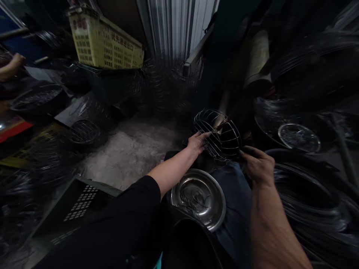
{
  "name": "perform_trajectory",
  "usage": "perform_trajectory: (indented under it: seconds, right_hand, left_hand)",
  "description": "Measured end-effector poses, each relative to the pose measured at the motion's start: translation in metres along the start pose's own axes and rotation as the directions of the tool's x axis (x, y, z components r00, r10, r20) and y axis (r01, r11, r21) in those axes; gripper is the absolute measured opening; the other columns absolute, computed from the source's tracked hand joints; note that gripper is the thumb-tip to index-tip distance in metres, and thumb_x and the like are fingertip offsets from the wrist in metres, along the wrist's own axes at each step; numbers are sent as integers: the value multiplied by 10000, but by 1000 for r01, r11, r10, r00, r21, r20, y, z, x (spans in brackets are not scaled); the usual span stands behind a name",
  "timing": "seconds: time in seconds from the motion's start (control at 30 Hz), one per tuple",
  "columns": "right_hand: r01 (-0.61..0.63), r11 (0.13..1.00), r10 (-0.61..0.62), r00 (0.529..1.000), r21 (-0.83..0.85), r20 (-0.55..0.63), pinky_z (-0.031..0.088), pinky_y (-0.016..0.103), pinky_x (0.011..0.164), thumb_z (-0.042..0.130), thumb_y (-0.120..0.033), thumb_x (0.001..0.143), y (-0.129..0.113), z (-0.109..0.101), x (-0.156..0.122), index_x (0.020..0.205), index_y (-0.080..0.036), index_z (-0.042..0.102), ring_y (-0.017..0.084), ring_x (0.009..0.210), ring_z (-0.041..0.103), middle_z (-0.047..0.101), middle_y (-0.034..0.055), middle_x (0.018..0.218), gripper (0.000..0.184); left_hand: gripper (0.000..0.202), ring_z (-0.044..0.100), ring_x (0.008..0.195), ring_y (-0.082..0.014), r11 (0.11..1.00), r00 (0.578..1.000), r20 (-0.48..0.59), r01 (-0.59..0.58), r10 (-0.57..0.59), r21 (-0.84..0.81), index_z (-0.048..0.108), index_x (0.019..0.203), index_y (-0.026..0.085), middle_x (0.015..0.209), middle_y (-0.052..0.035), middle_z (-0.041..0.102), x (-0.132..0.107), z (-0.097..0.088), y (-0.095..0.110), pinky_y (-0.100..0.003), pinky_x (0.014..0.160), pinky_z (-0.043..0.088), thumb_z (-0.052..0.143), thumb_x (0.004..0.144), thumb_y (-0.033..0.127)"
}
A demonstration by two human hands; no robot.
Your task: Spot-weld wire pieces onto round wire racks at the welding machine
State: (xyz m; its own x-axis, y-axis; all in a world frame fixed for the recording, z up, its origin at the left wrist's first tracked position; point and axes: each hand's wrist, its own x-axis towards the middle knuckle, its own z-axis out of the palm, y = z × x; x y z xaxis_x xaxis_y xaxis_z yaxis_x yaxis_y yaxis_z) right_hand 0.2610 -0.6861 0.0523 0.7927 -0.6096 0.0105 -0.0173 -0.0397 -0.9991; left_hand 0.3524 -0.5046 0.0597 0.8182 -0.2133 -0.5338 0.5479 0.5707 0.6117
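Observation:
A round cage of thin metal wire [219,141] is held in front of me, tilted, with its open wire ribs showing. My left hand [196,143] is closed on its left side, the index finger stretched along the wires. My right hand [259,163] pinches the rim at the cage's right edge, and its fingertips are partly in shadow. Behind the cage a pale wooden-looking piece [220,119] shows through the wires. Below my hands, by my lap, sits a shiny steel bowl [220,209] with thin bent wire pieces [189,198] in it.
Coils of dark wire [311,186] lie at the right, below a round metal dish [298,138]. A green crate [81,201] stands at lower left. Yellow crates [112,46] are stacked behind. Wire goods [50,160] pile up at left, where another person's hand [12,67] shows.

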Motion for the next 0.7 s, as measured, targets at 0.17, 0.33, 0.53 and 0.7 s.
perform_trajectory:
  seconds: [0.17, 0.33, 0.53, 0.7]
  right_hand:
    - [-40, 999, 40, 999, 27, -17, 549, 291, 610, 904, -336, 463, -10, -1, -9, 800, -154, 771, 152, 607, 630, 709, 21, 716, 406]
    - [-31, 999, 32, 998, 21, -53, 516, 272, 571, 901, -327, 481, -21, -3, -19, 801, -178, 787, 143, 589, 616, 693, -4, 697, 371]
    - [37, 998, -42, 993, -50, -109, 506, 271, 544, 870, -330, 505, -41, 10, -17, 790, -197, 802, 152, 589, 613, 699, 1, 695, 321]
    - [91, 988, -108, 985, -127, -137, 542, 302, 621, 850, -325, 483, -45, 17, -7, 748, -210, 797, 176, 650, 645, 716, 13, 710, 294]
  left_hand:
    - [292, 586, 596, -101, 999, 999, -2, 36, -36, 36, 638, 873, 186, 771, 24, 643, 4, -4, -5, -266, 627, 443, 831, 655, 207]
    - [349, 592, 596, -107, 993, 995, 10, 101, -102, 56, 632, 873, 200, 790, 25, 630, 8, -9, -12, -253, 596, 437, 854, 609, 257]
    - [307, 610, 638, -128, 985, 985, -4, 172, -172, -22, 635, 870, 198, 785, 7, 640, 14, -6, -13, -275, 632, 484, 833, 644, 262]
    - [264, 617, 671, -121, 983, 986, -14, 163, -164, -83, 644, 859, 190, 783, -2, 639, 14, -2, -10, -274, 678, 511, 831, 678, 234]
